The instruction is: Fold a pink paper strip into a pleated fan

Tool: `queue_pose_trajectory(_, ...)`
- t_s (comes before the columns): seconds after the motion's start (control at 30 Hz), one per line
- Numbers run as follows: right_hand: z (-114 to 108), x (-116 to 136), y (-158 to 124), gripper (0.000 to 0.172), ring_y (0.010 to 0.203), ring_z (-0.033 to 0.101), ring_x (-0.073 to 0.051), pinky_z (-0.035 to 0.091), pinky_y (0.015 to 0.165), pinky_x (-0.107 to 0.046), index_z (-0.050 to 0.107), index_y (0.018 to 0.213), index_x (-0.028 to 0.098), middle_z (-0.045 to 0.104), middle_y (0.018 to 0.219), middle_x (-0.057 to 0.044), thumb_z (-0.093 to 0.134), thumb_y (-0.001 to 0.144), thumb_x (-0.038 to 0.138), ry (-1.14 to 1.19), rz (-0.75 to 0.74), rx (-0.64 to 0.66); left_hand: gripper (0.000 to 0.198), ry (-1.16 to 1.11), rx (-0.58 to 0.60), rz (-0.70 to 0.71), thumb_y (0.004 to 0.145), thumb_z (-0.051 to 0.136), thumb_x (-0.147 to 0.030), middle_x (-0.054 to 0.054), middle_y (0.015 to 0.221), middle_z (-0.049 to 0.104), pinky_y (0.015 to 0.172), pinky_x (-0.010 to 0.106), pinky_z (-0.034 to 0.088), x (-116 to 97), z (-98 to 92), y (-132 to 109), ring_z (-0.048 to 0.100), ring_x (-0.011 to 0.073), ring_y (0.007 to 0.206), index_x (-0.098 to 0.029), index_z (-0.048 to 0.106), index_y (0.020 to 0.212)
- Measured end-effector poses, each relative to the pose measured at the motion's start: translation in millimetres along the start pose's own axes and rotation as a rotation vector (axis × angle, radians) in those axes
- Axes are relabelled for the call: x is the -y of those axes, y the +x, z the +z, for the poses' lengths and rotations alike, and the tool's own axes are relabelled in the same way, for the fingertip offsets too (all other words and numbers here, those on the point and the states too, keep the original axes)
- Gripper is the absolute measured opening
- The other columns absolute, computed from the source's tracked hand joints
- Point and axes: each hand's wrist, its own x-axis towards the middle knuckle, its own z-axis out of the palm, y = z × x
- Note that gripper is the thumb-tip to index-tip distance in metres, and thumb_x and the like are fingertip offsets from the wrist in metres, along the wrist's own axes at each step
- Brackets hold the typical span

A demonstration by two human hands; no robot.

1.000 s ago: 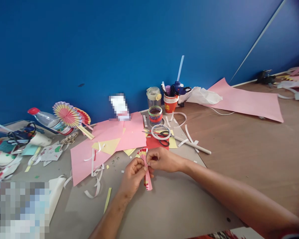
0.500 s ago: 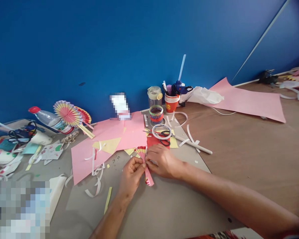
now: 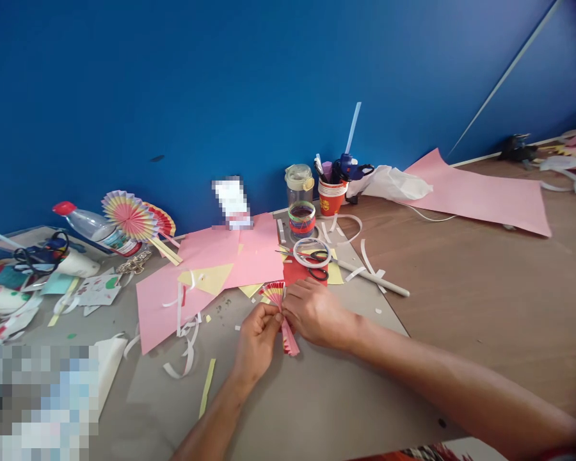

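Observation:
A small pleated paper piece, pink with red and yellow, is pinched at its middle, and both its ends fan out. My left hand grips its narrow waist between thumb and fingers. Against the same waist, from the right, my right hand has its fingers closed on the paper; its fingertips are partly hidden. Just beyond my hands lie a red paper sheet, black scissors and a white tape ring.
Pink sheets and paper strips lie behind. A clear jar and red cup stand by the blue wall. Finished fans, a bottle and clutter are at left. A white stick lies right.
The pleated paper's upper end has spread slightly and its lower end has shifted a little right. Both hands keep hold of it, with small finger movements.

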Motion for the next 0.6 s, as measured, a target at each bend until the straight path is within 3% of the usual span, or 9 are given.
queue_pose_trajectory(0.13,-2.5,-3.5,1.4,0.017,0.065,0.045,-0.014,0.03,0.062,-0.027,0.056,0.067,0.015,0.058,0.072,-0.004,0.05,0.083,0.015,0.097,0.043,0.079,0.023,-0.009,0.037,-0.04,0.079,0.062,-0.039,-0.004,0.056,0.06,0.051,0.021,0.04,1.4,-2.5,0.9,0.05,0.009,0.047,-0.017,0.056,0.076)
queue_pose_trajectory(0.4,-7.5,-0.6,2.1,0.017,0.067,0.049,-0.016,0.03,0.062,-0.03,0.061,0.075,0.014,0.06,0.078,-0.006,0.05,0.086,0.021,-0.023,0.007,0.122,0.025,-0.053,0.033,-0.066,0.078,0.063,-0.04,0.003,0.073,0.069,0.057,0.024,0.046,0.8,-2.6,0.8,0.063,0.0152,0.061,-0.016,0.058,0.08)
queue_pose_trajectory(0.6,-6.1,-2.0,1.7,0.013,0.068,0.05,-0.016,0.032,0.062,-0.029,0.06,0.074,0.013,0.061,0.078,-0.006,0.051,0.083,0.017,0.024,0.021,0.197,0.028,-0.024,0.053,-0.118,0.076,0.062,-0.044,0.001,0.062,0.066,0.05,0.024,0.044,-0.9,1.2,0.9,0.062,0.016,0.054,-0.017,0.056,0.078)
